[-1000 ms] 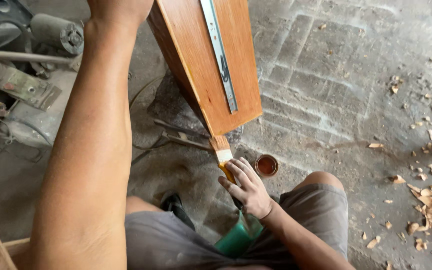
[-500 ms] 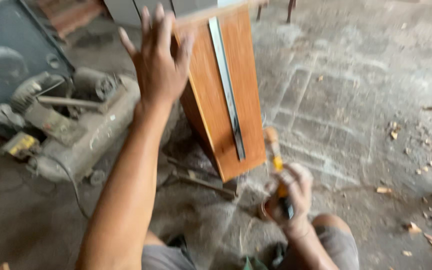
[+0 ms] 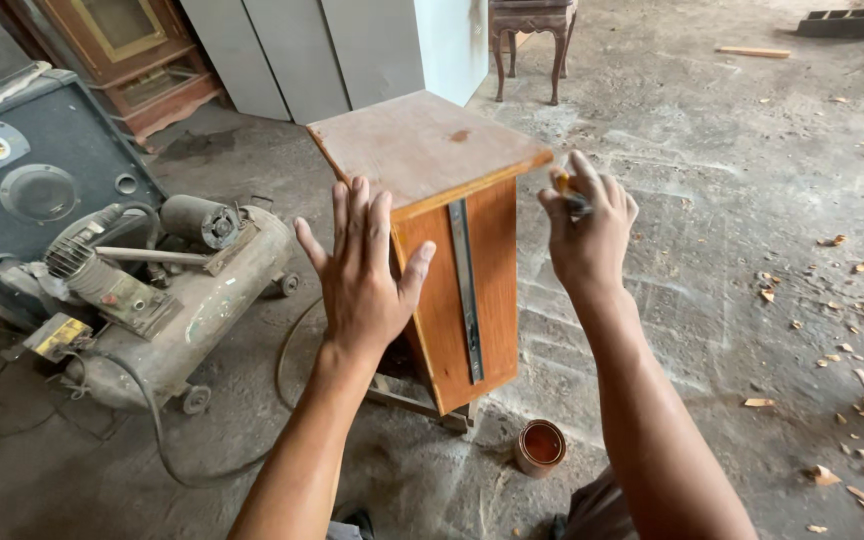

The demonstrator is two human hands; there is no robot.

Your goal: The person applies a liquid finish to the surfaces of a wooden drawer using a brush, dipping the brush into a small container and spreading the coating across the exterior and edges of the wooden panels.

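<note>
A wooden drawer box (image 3: 432, 150) stands on end on a low stand, its orange-brown side facing me with a metal slide rail (image 3: 466, 290) down it. My left hand (image 3: 362, 275) hovers with fingers spread beside the box's left edge, holding nothing. My right hand (image 3: 587, 235) is raised at the box's upper right corner, closed around a paintbrush (image 3: 564, 188) of which only a little of the handle shows. A small round tin of brown finish (image 3: 540, 446) sits on the floor below the box.
An air compressor (image 3: 172, 300) with hose lies on the floor to the left, a dark speaker cabinet (image 3: 32, 170) behind it. White panels (image 3: 332, 50) and a small wooden stool (image 3: 532, 30) stand at the back. Wood shavings (image 3: 852, 350) litter the concrete at right.
My view has lifted from the floor to the box's top. My right hand rose with the brush from near the tin to the upper right corner; my left hand came off the box.
</note>
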